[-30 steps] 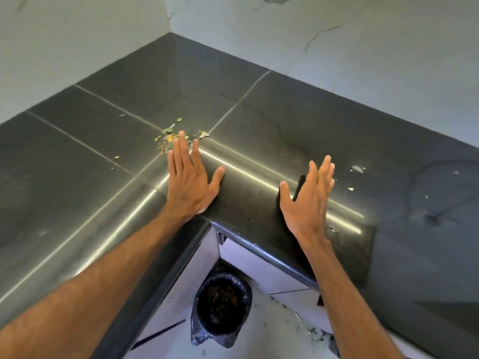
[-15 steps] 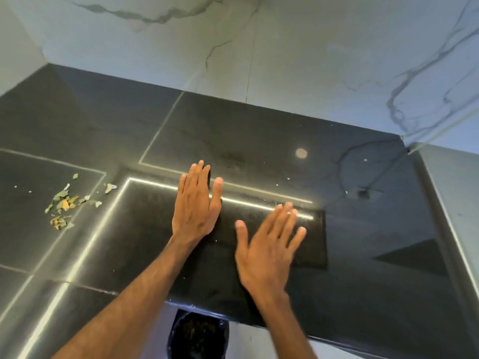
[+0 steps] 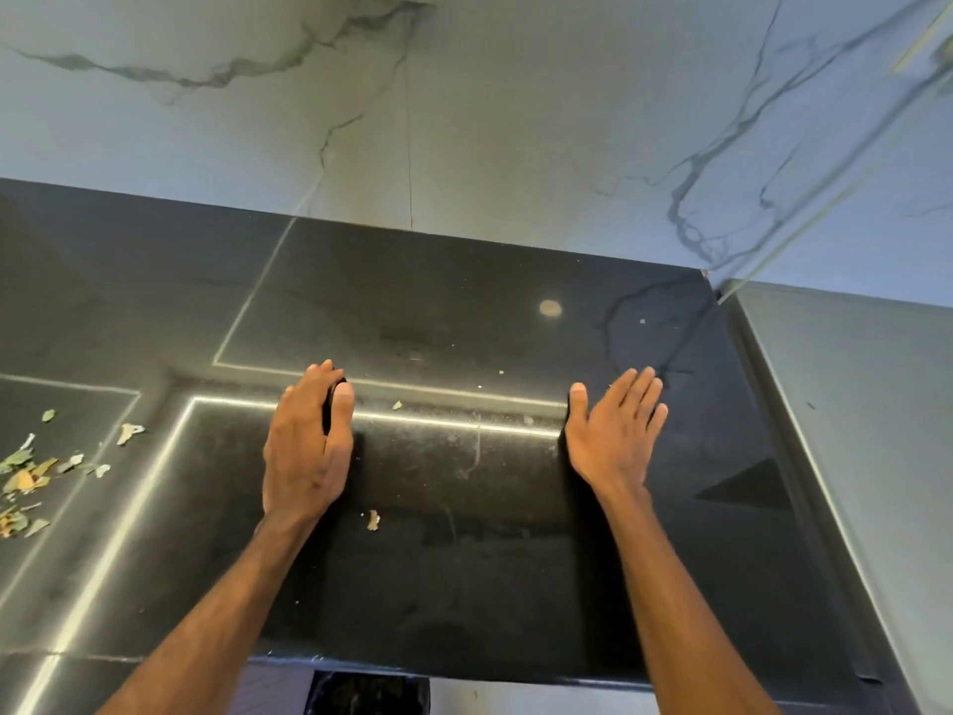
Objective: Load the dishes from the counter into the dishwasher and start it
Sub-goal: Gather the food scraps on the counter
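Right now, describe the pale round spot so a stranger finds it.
Take the black countertop below the marble wall. Beyond the right hand, toward the wall, lies the pale round spot. Only it is a clean circle; the scraps are ragged.

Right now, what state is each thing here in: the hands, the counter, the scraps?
left hand: open, holds nothing.
right hand: open, fingers straight, holds nothing.
counter: glossy black, flecked with crumbs.
leaf scraps: scattered loose on the counter's left side.
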The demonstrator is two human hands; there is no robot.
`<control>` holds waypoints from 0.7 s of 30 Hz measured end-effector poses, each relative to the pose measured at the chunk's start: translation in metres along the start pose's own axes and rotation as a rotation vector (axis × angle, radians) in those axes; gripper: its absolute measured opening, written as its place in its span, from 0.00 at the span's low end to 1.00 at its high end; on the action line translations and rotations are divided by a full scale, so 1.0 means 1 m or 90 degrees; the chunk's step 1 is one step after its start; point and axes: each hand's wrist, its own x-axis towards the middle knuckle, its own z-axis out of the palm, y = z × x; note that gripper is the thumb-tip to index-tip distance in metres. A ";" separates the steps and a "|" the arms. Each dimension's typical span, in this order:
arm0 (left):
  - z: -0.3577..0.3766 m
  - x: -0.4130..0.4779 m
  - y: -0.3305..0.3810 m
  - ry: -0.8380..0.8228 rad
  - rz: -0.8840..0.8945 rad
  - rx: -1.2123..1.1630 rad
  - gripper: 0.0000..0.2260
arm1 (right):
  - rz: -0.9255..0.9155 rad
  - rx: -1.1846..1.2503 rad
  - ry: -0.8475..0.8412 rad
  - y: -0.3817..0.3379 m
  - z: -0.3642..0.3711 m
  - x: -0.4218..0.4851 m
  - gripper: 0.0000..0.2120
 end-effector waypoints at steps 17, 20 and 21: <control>0.004 0.001 -0.003 0.022 -0.012 0.024 0.15 | -0.082 -0.027 -0.098 0.004 -0.028 0.134 0.40; 0.005 0.001 -0.002 0.020 -0.009 0.022 0.18 | -0.128 -0.061 -0.096 -0.014 -0.009 0.121 0.42; 0.005 0.002 -0.002 0.021 -0.011 0.020 0.18 | -0.163 -0.057 -0.096 -0.026 -0.001 0.109 0.43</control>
